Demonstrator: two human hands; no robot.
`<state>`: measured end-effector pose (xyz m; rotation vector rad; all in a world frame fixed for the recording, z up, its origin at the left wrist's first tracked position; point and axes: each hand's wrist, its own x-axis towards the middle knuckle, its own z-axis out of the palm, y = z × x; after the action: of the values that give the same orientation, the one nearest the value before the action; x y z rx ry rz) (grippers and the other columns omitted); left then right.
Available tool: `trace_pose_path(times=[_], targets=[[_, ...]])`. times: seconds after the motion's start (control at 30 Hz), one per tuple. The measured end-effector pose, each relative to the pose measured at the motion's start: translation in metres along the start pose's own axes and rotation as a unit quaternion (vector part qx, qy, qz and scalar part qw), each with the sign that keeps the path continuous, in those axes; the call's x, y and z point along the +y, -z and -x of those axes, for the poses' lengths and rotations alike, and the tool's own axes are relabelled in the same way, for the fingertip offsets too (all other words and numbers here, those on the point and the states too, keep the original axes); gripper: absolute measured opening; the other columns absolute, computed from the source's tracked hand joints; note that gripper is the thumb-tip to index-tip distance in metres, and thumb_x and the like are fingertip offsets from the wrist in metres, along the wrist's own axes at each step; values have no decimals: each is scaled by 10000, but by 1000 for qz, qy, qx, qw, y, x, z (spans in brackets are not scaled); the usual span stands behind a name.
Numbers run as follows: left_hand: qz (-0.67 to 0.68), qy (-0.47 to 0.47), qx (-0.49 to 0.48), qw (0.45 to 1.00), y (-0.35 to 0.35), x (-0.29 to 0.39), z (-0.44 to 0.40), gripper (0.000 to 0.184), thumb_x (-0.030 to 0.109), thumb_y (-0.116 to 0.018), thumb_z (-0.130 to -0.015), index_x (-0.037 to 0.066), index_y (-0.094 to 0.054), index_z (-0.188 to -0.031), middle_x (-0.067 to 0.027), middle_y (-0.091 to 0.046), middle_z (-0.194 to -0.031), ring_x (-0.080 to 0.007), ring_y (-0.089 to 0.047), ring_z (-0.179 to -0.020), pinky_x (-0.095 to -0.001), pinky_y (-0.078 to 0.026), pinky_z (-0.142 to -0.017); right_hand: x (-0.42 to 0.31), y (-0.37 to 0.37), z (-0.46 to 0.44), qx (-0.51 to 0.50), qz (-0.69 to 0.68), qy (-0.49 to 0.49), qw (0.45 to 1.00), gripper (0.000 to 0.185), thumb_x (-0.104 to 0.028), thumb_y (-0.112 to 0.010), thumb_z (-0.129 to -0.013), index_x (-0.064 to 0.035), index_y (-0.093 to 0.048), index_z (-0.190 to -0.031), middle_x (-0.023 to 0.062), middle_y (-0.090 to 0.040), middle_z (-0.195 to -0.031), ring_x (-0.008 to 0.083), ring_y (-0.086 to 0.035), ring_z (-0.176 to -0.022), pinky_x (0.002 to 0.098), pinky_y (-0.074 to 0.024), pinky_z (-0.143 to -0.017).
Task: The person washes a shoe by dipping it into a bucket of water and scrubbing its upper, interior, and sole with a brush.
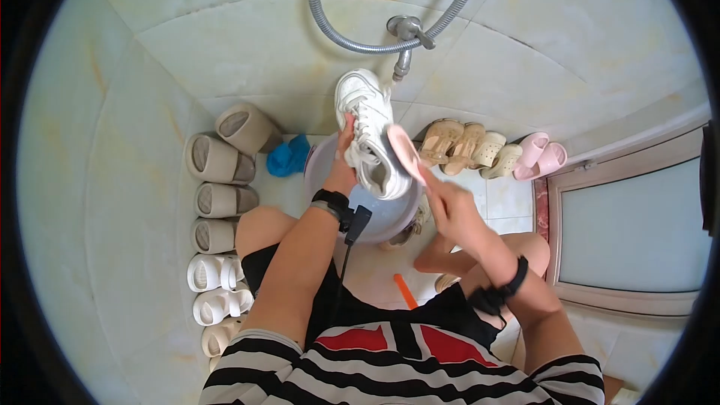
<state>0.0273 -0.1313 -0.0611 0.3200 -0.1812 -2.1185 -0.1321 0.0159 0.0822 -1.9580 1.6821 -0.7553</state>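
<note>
Now the left hand [343, 161] holds the white shoe [367, 131] from its left side, and its fingers are closed around the edge of the shoe, with a part of them hidden. The shoe is lifted over the basin [309, 180], its toe pointing to the wall [262, 45] and its opening turned toward the person. The laces are in the shoe and hang loosely near the opening.

The right hand [456, 208] has its fingers shut firmly on the handle of a pink brush [406, 151]. The head of this brush is at the right side of the shoe, close to the opening; I cannot tell if the bristles touch it. Inside the basin there is cloudy water [382, 214].

Above the shoe, a metal tap [406, 28] comes out of the wall, and a grey hose [360, 46] curves in front of it. To the left of the basin lies a blue thing [288, 156], and beyond it stand beige slippers [212, 157] in a row with white sandals [212, 274]. On the right side are brown sandals [442, 139], cream clogs [493, 148] and pink slippers [541, 156], near the door [630, 221]. One orange stick [405, 290] is on the floor [510, 199].
</note>
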Motion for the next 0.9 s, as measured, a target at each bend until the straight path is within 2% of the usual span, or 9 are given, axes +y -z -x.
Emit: trace_pose_path(times=[0.07,0.13,0.17,0.23,0.33,0.47,0.6,0.8,0.9], targets=[[10,10,-8,1000,16,-4,-10,585,469,-572,-911,110,-408,-1343,-81,-567,-1204,-207,-581,-1065,-378,-506,-879,-1,5,11,-38,17,-19,999,417,-25,-479,-885,-10,-514,-1301,310,-557,-751,433,-589,-692,434,-478,-658],[-57,-15,1,998,-7,-9,6,571,469,-566,-915,114,-414,-1335,-79,-571,-1190,-200,-583,-1058,-372,-507,-874,23,-7,-31,46,22,55,997,376,-41,-485,-881,2,-550,-1249,289,-568,-751,417,-592,-675,421,-479,-630],[-126,-47,4,991,-15,-12,14,557,469,-561,-918,118,-420,-1328,-77,-575,-1176,-194,-584,-1051,-366,-509,-868,31,-11,-52,72,70,37,994,349,-56,-488,-908,-16,-565,-1246,254,-561,-736,290,-598,-614,359,-460,-584],[-54,-36,15,998,-8,-16,4,541,439,-590,-911,106,-427,-1305,-62,-572,-1156,-192,-590,-1025,-358,-523,-846,29,-10,-68,42,18,-59,997,353,-96,-519,-919,-21,-554,-1262,180,-603,-729,175,-557,-600,323,-452,-576],[-41,-66,40,996,-9,-12,-1,542,410,-623,-898,94,-429,-1294,-72,-569,-1155,-207,-595,-1012,-371,-531,-834,31,17,-41,36,-15,-78,996,321,-138,-527,-908,-7,-594,-1193,204,-607,-726,245,-586,-618,344,-463,-605],[-40,-105,56,992,-17,-10,5,560,360,-677,-870,96,-424,-1294,-95,-567,-1154,-237,-598,-1007,-400,-536,-831,2,60,9,68,-109,-106,986,319,-112,-594,-880,-12,-601,-1182,112,-603,-690,142,-561,-617,277,-450,-589],[-48,-172,114,977,-33,-8,12,586,324,-705,-851,92,-412,-1303,-100,-549,-1187,-256,-580,-1050,-426,-516,-876,-33,92,23,-14,-32,-145,989,287,-81,-607,-865,-12,-620,-1144,129,-628,-722,150,-577,-615,271,-465,-598],[6,-206,84,975,-35,-1,8,604,275,-713,-846,67,-407,-1324,-114,-501,-1284,-262,-514,-1165,-447,-463,-956,-46,72,-7,-24,217,76,973,210,-101,-620,-823,-49,-672,-1021,176,-638,-740,321,-616,-630,403,-482,-564],[-33,-225,76,971,-38,1,8,599,275,-712,-849,26,-432,-1316,-130,-516,-1277,-255,-529,-1149,-433,-466,-950,-46,68,-22,-71,257,85,960,210,-114,-623,-801,-37,-677,-988,184,-643,-766,349,-633,-707,431,-499,-614]])
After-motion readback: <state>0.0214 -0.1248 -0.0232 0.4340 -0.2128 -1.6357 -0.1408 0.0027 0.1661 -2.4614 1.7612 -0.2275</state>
